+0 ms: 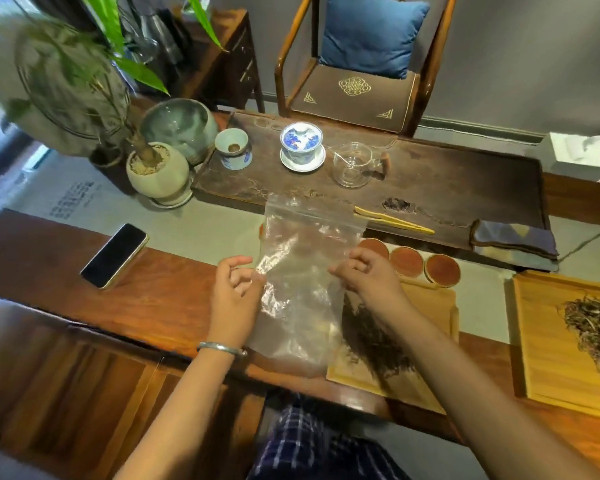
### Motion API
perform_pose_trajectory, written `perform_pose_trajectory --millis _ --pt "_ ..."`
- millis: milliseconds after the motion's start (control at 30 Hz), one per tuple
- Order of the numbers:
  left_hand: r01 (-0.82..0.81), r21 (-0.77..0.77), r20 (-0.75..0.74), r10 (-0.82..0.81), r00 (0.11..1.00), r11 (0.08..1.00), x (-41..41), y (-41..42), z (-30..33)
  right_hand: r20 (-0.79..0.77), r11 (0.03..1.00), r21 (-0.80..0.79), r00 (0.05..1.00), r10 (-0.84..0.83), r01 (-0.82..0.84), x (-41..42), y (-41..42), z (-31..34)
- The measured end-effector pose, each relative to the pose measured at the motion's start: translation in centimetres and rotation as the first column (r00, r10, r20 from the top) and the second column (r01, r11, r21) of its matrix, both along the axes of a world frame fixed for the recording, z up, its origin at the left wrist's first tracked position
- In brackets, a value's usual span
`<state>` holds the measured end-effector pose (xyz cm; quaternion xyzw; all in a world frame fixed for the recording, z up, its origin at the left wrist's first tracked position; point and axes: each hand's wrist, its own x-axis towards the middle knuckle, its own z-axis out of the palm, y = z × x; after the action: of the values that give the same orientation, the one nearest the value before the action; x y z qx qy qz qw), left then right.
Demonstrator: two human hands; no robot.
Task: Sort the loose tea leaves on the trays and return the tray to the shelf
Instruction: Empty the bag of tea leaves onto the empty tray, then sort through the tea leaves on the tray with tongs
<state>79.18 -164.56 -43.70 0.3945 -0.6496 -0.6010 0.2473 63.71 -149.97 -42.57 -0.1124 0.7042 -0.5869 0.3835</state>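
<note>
**Clear bag held up over the dark tea tray**

Out past the left hand point(234, 289), bare wood runs along the bench point(153, 299) as far as a phone point(114, 255) lying flat, well apart from the fingers. To the right of the right hand point(364, 271) the room is tighter: three round coasters point(407, 260) sit in a row just beyond the knuckles, and a second bamboo tray point(548, 358) of pale green leaves point(596, 327) lies further right, apart from the first.

Beyond both hands a dark tea board point(430, 181) carries a lidded blue-and-white cup point(302, 142), a glass pitcher point(354, 164), bamboo tongs point(392, 218) and a folded cloth point(513, 240). A potted plant point(156, 168) stands far left, and a chair with a blue cushion point(373, 34) waits behind.

Each grip is a pinch, thumb and curled fingers closed on a side edge of a clear plastic bag point(302, 271), which hangs stretched between them, zip end away from the person. Under the right wrist lies the near bamboo tray point(426, 306), its dark loose tea point(371, 337) partly seen through the bag's lower corner.
</note>
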Motion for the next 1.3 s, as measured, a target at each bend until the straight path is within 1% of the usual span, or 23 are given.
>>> perform_pose_trajectory --millis 100,167,367,467,500,533,567,633,700,833,900,933,1000,1067,1100,1133,1167,1233,1300 --pt "0.032 -0.035 0.042 -0.031 0.999 0.999 -1.4 -4.5 -0.8 0.000 1.000 0.023 1.000 -0.011 0.011 -1.1 -4.1 -0.8" --pt "0.039 -0.005 0.067 -0.038 0.997 0.999 -2.8 -7.3 -1.8 0.016 0.998 0.062 0.999 -0.031 0.030 -2.3 -6.6 -2.0" --pt "0.011 0.071 0.220 -0.027 0.975 0.997 -7.1 -13.1 -7.0 -0.030 0.958 0.272 0.996 -0.084 0.089 -6.0 -11.7 -7.0" --pt "0.004 0.038 0.324 -0.016 0.946 0.999 -8.4 -14.7 -10.0 -0.030 0.944 0.306 0.993 -0.118 0.122 -6.9 -13.2 -8.4" --pt "0.015 0.020 0.362 -0.021 0.932 1.000 -8.7 -15.0 -10.8 -0.046 0.939 0.309 0.989 -0.143 0.150 -7.0 -13.6 -8.8" --pt "0.043 -0.013 0.405 -0.035 0.913 0.999 -8.8 -15.3 -11.6 -0.099 0.927 0.332 0.984 -0.151 0.176 -7.1 -13.9 -9.2" --pt "0.081 -0.051 0.453 -0.049 0.890 0.995 -8.8 -15.5 -12.3 -0.190 0.904 0.381 0.974 -0.127 0.192 -7.0 -14.1 -9.5" --pt "0.123 -0.111 0.523 -0.047 0.851 0.986 -8.9 -15.6 -13.1 -0.381 0.830 0.516 0.924 0.003 0.210 -6.8 -14.4 -9.7" --pt "0.107 -0.144 0.539 -0.012 0.842 0.984 -9.0 -15.6 -13.5 -0.487 0.773 0.594 0.864 0.126 0.222 -6.8 -14.6 -9.6" --pt "0.139 -0.204 0.520 -0.014 0.854 0.969 -9.2 -15.6 -13.3 -0.529 0.699 0.695 0.777 0.341 0.167 -7.3 -14.8 -9.4" --pt "0.152 -0.285 0.471 0.001 0.882 0.947 -8.9 -15.6 -12.4 -0.512 0.650 0.745 0.752 0.415 0.149 -7.6 -14.0 -8.7" --pt "0.147 -0.339 0.437 0.017 0.899 0.929 -8.7 -15.6 -11.8 -0.530 0.647 0.744 0.735 0.422 0.166 -7.9 -13.2 -8.2" --pt "0.186 -0.458 0.403 0.017 0.915 0.869 -8.2 -15.7 -10.4 -0.641 0.706 0.665 0.672 0.372 0.244 -8.8 -10.5 -7.1" --pt "0.268 -0.579 0.422 0.002 0.906 0.770 -7.7 -15.4 -8.9 -0.750 0.776 0.565 0.566 0.341 0.281 -10.2 -7.1 -6.2" --pt "0.286 -0.612 0.417 -0.006 0.909 0.738 -7.5 -15.1 -8.2 -0.781 0.792 0.547 0.505 0.366 0.271 -11.1 -5.4 -5.9" --pt "0.291 -0.611 0.405 -0.026 0.914 0.736 -7.4 -14.5 -7.6 -0.787 0.784 0.565 0.456 0.417 0.259 -12.0 -3.9 -5.8" --pt "0.296 -0.575 0.393 -0.060 0.917 0.763 -7.4 -13.6 -7.1 -0.766 0.749 0.611 0.429 0.479 0.255 -12.9 -2.7 -5.9" --pt "0.340 -0.444 0.393 -0.161 0.905 0.829 -7.6 -11.2 -6.6 -0.680 0.647 0.720 0.438 0.589 0.249 -14.6 -0.9 -6.5" --pt "0.414 -0.337 0.388 -0.276 0.879 0.845 -7.7 -8.5 -7.1 -0.606 0.576 0.787 0.452 0.655 0.220 -15.5 -0.2 -7.3"
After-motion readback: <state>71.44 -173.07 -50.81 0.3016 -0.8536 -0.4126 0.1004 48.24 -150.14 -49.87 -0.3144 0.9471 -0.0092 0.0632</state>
